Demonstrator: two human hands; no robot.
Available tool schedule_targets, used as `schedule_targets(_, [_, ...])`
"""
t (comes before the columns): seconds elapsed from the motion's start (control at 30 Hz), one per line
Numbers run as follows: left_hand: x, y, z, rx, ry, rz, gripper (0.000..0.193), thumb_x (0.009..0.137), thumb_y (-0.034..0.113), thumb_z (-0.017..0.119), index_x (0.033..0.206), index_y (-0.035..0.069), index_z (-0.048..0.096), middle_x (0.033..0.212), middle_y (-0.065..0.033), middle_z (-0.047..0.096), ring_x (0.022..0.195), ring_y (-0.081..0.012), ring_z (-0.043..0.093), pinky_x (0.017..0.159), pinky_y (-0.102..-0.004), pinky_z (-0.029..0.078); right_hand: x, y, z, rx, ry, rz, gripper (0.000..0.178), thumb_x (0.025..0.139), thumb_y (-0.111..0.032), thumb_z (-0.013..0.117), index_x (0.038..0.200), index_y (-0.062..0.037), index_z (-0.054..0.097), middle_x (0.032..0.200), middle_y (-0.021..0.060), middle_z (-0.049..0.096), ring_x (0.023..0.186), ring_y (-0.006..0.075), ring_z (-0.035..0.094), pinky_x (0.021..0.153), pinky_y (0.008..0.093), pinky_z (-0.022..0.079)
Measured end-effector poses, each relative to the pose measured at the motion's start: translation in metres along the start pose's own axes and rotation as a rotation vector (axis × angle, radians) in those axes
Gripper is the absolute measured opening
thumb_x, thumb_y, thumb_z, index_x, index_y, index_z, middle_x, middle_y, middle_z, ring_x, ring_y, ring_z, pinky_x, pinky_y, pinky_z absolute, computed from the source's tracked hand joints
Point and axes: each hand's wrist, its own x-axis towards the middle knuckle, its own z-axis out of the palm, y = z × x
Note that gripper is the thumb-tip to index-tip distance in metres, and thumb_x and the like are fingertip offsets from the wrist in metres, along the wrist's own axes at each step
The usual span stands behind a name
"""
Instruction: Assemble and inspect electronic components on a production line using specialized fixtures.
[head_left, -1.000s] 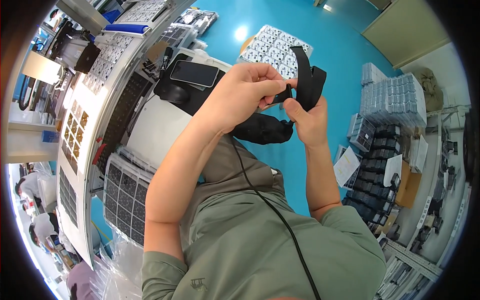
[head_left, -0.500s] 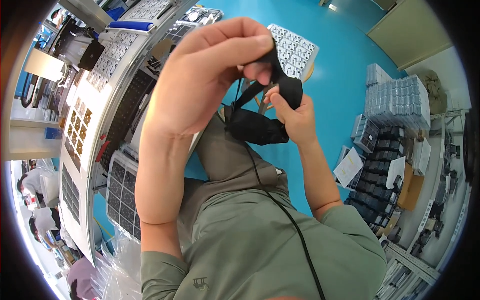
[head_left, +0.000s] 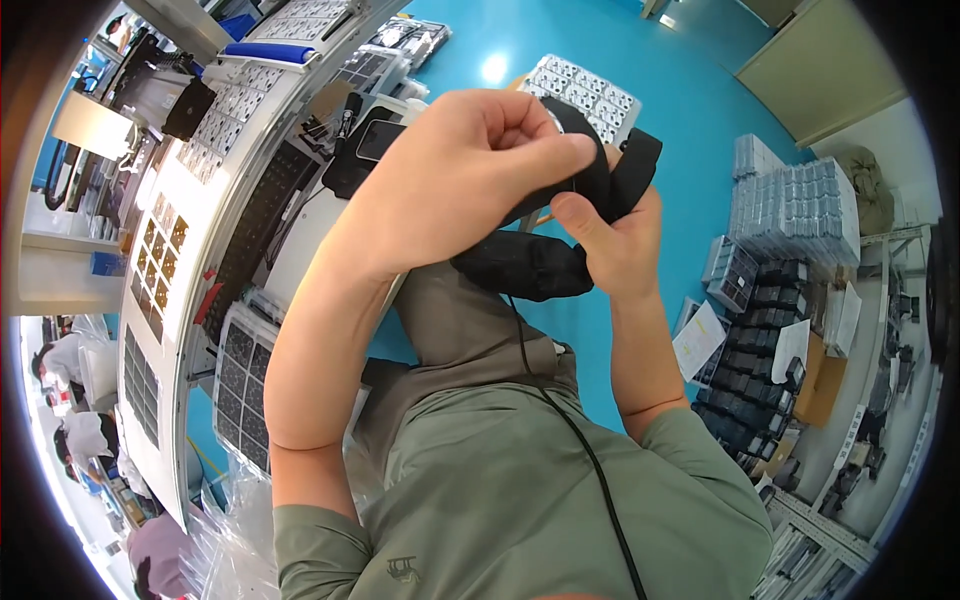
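A wide black strap (head_left: 634, 176) is looped between my two hands, in front of my body. My left hand (head_left: 455, 185) is closed on it, thumb pressed toward the curled fingers. My right hand (head_left: 620, 245) grips the strap from the other side, with its thumb raised and its fingers partly hidden behind the band. Just below hangs a soft black pouch (head_left: 525, 265), close to the right palm and over my thigh. From the pouch a thin black cable (head_left: 580, 430) runs down across my green shirt.
To the left stands a long white workbench (head_left: 150, 370) with sheets of small parts. A phone-like dark device (head_left: 380, 140) lies on its near side. Ahead is a stool bearing a white tray (head_left: 585, 95). Stacked clear trays (head_left: 795, 200) and black parts (head_left: 750, 370) stand at right, beside shelving.
Both hands have come lower and shifted right, my left hand drawing closer to my right. The strap now bunches between them, and the pouch has swung slightly right.
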Motion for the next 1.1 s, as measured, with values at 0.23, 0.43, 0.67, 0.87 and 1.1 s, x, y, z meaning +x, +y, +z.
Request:
schedule_targets(0.23, [-0.002,0.001,-0.002,0.399,0.012,-0.004,0.036,0.099,0.029,0.077,0.085,-0.005,0.076,0.06,-0.0032,0.054,0.056,-0.0111,0.048,0.054,-0.0333,0.038,-0.002,-0.004,-0.001,-0.156,-0.014,0.01,0.038,0.098,-0.011,0.088,0.129,0.0053,0.073,0.1,0.002,0.073,0.088,0.01,0.066,0.077,0.0268,0.057])
schedule_targets(0.43, [-0.001,-0.011,0.007,0.14,0.076,0.073,0.034,0.1,0.026,0.077,0.082,-0.003,0.074,0.059,0.0004,0.054,0.059,-0.006,0.047,0.054,-0.0307,0.036,0.0,-0.005,0.007,-0.07,-0.009,-0.001,0.039,0.098,-0.014,0.088,0.128,0.0052,0.074,0.102,0.0011,0.074,0.089,0.0089,0.065,0.075,0.0251,0.052])
schedule_targets(0.67, [-0.008,-0.014,0.009,-0.079,0.102,-0.045,0.031,0.106,0.024,0.076,0.082,0.005,0.069,0.073,0.0085,0.055,0.069,-0.0016,0.045,0.061,-0.0243,0.032,-0.003,0.001,0.009,-0.034,-0.041,0.032,0.036,0.099,-0.013,0.088,0.129,0.0011,0.073,0.113,0.0018,0.074,0.101,0.0101,0.065,0.089,0.0282,0.054])
schedule_targets(0.87, [-0.006,-0.026,-0.006,-0.05,0.105,-0.002,0.03,0.105,0.025,0.076,0.089,0.0,0.076,0.076,0.0051,0.064,0.07,-0.0021,0.051,0.059,-0.0249,0.037,0.0,-0.01,0.015,-0.218,-0.033,-0.042,0.04,0.1,-0.011,0.086,0.135,0.0055,0.071,0.113,0.0037,0.075,0.097,0.0108,0.065,0.085,0.0276,0.053])
schedule_targets(1.1, [-0.024,0.0,-0.015,0.013,0.125,-0.048,0.034,0.105,0.029,0.076,0.087,0.001,0.075,0.068,0.0045,0.062,0.061,-0.0015,0.052,0.053,-0.0235,0.035,0.003,-0.018,0.026,-0.22,-0.082,-0.141,0.038,0.097,-0.003,0.085,0.131,0.0056,0.071,0.112,0.0042,0.074,0.099,0.0115,0.064,0.088,0.0278,0.052])
